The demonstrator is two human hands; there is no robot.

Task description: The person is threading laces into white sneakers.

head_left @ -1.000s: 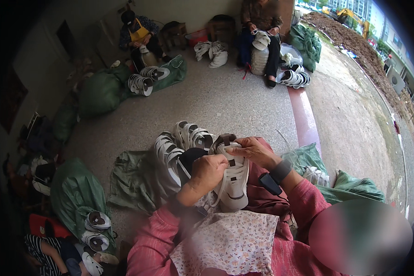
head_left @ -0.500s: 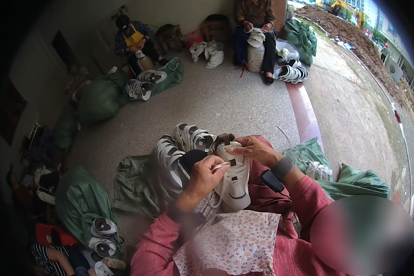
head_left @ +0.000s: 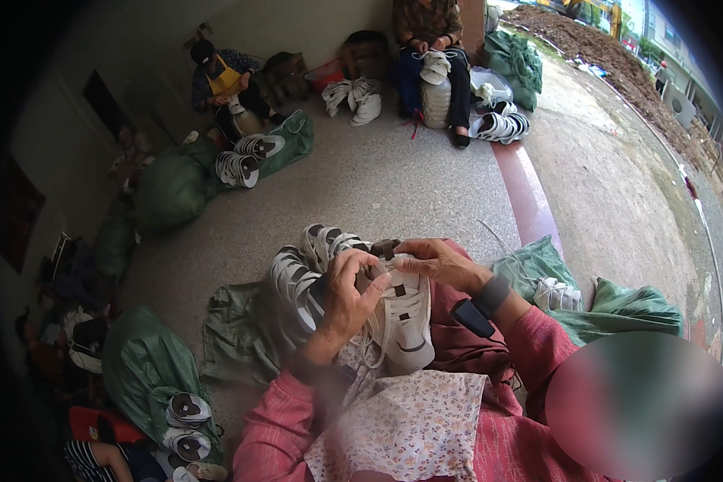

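Observation:
A white sneaker (head_left: pixel 412 331) with brown loops along its tongue rests upright on my lap, its toe toward me. My left hand (head_left: pixel 348 299) curls at the sneaker's left edge, thumb and fingers bent around the white shoelace (head_left: pixel 375 331) near the upper eyelets; the fingertips are partly hidden. A loop of that lace hangs down the sneaker's left side. On the upper right, my right hand (head_left: pixel 443 265) grips the sneaker near its opening, thumb over the tongue. The two hands nearly meet above the laces.
Several striped white shoe uppers (head_left: pixel 291 277) lie just beyond my left hand. Green sacks (head_left: pixel 149 353) stand at left, and another green sack (head_left: pixel 635 312) lies at right with a white shoe (head_left: pixel 558 295). Two seated people work on shoes at the far side.
My left hand has moved up and forward, from pinching the lace over the sneaker's middle to its upper left edge. The right hand still grips the sneaker, and the view has shifted slightly.

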